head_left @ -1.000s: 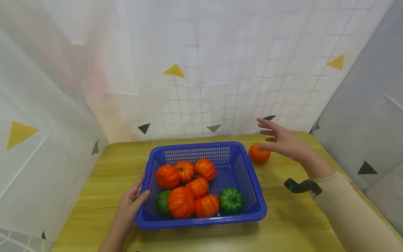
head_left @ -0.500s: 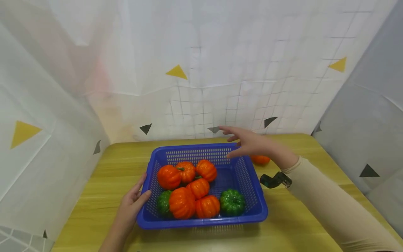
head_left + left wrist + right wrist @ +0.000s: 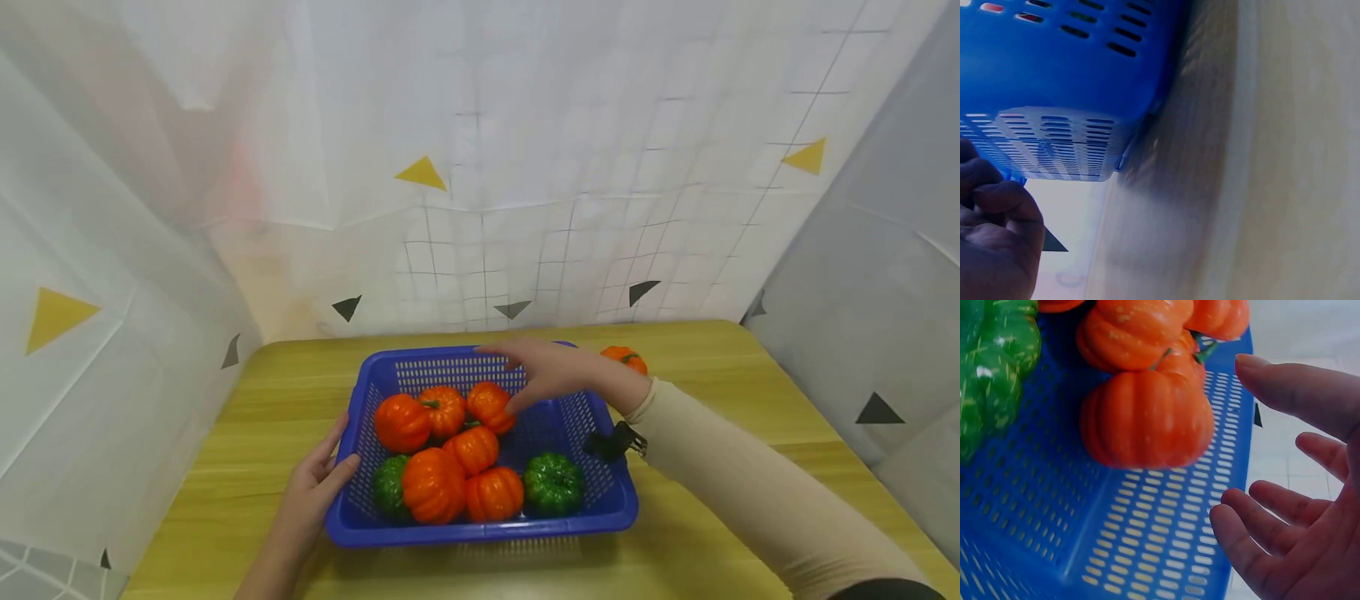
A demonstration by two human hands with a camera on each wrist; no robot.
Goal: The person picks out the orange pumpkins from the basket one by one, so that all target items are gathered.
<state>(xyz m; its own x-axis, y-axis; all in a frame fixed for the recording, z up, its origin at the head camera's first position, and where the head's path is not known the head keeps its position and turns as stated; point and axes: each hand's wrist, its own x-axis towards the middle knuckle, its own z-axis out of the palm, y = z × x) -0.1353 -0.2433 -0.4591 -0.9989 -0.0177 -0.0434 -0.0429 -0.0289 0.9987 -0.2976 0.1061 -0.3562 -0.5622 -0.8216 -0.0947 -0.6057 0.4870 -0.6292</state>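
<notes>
A blue plastic basket (image 3: 480,530) with slotted walls holds several orange pumpkins and two green ones. My left hand (image 3: 311,483) grips the basket's left rim, thumb over the edge; its curled fingers also show in the left wrist view. Over the back part of the basket, my right hand (image 3: 551,367) is spread with nothing in it. Its thumb overlaps the rearmost right orange pumpkin (image 3: 487,406) in the head view. The right wrist view shows thumb and fingers apart beside that orange pumpkin (image 3: 1147,422). A green pumpkin (image 3: 552,483) sits at the basket's front right.
Another orange pumpkin (image 3: 625,358) lies on the wooden table (image 3: 720,375), behind the right forearm and outside the basket. White sheets with yellow and black triangles (image 3: 423,172) enclose the back and sides. A dark strap (image 3: 615,442) is on the right wrist.
My right hand has swept left from near the lone orange pumpkin to over the basket, and lowered. The lone pumpkin stays on the table. My left hand keeps its place on the rim.
</notes>
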